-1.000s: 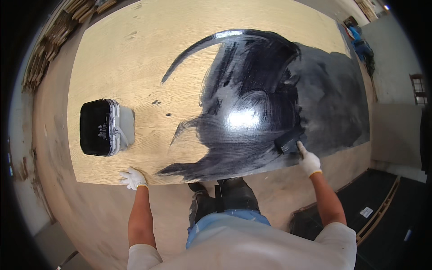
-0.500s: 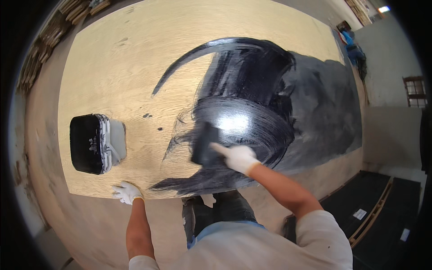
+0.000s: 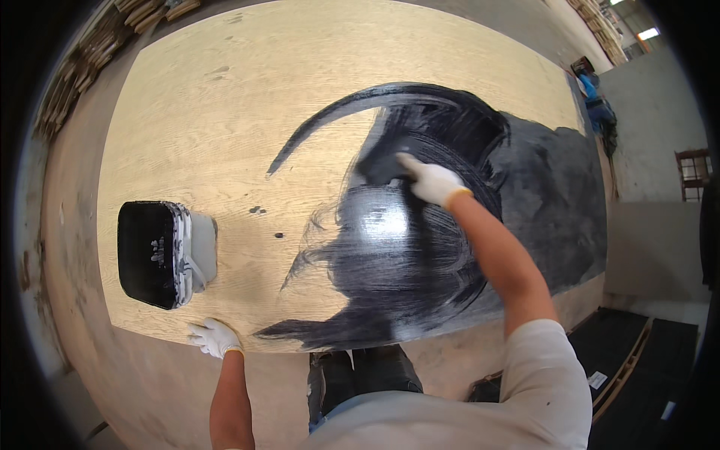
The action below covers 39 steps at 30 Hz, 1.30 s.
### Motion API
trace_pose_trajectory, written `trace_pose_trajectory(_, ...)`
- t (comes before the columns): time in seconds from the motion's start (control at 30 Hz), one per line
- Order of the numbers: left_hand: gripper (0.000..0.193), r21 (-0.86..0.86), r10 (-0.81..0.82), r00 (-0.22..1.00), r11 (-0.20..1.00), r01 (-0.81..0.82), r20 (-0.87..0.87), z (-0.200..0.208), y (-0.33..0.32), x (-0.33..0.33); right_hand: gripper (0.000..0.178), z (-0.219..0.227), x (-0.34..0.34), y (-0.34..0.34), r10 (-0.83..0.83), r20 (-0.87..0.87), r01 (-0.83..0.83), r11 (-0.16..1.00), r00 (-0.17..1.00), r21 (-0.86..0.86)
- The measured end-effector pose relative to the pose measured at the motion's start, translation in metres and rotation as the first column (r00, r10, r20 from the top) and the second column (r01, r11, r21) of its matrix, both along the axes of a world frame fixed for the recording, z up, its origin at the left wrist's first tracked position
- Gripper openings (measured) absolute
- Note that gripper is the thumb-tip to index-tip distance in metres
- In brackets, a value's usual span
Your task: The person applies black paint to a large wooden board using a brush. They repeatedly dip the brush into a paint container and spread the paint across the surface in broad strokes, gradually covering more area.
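Note:
A large pale wood-grain panel [image 3: 217,127] lies before me, its middle and right side coated with black paint [image 3: 405,277]. My right hand [image 3: 439,184], in a white glove, grips a wide, flat black paint spreader [image 3: 380,162]. Motion blurs that tool, which rests on the wet coat near its upper left part. At the panel's near left edge, my gloved left hand [image 3: 216,339] lies flat with fingers extended, holding nothing. Just beyond it stands a whitish square bucket [image 3: 202,244] with black paint inside and smears along its rim.
Black sheets [image 3: 611,352] with a wooden strip between them lie at the lower right. Stacked boards [image 3: 71,90] line the far left. Beyond the panel's right corner are blue and dark items [image 3: 596,105] and a grey wall [image 3: 652,135].
My right hand has swept the spreader away from me and slightly right, across the wet black paint. My left hand still lies at the near edge. The whole view has shifted slightly.

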<state>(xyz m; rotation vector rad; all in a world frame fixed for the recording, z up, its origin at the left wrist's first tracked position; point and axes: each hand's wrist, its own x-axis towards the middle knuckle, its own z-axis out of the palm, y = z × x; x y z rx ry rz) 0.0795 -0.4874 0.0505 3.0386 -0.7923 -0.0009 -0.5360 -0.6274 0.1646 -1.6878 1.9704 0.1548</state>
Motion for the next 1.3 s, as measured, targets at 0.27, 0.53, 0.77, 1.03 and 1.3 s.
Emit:
trace_pose_trajectory(0.27, 0.067, -0.010, -0.017, 1.000, 1.000, 0.017, 0.002, -0.005, 0.007, 0.012, 0.072, 0.029, 0.071, 0.079, 0.164, -0.008, -0.157, 0.953, 0.986, 0.259)
trace_pose_trajectory(0.53, 0.067, 0.006, 0.006, 0.999, 1.000, -0.006, -0.037, -0.001, 0.001, 0.000, 0.082, -0.030, -0.184, 0.179, -0.431, 0.106, 0.444, 0.881, 0.896, -0.165)
trace_pose_trajectory(0.77, 0.068, -0.005, -0.019, 0.999, 1.000, 0.019, -0.027, -0.003, -0.001, 0.006, 0.076, -0.001, -0.004, -0.075, 0.184, -0.013, -0.184, 0.983, 0.983, 0.024)
trace_pose_trajectory(1.03, 0.067, -0.028, -0.008, 1.000, 1.000, 0.008, 0.000, -0.011, 0.009, 0.012, 0.071, 0.011, -0.097, 0.077, -0.155, -0.142, 0.154, 0.988, 0.978, -0.021)
trace_pose_trajectory(1.3, 0.068, 0.015, 0.015, 0.999, 1.000, -0.014, -0.034, 0.000, 0.001, 0.002, 0.073, -0.035, -0.260, -0.005, -0.275, -0.109, 0.249, 0.947, 0.955, -0.204)
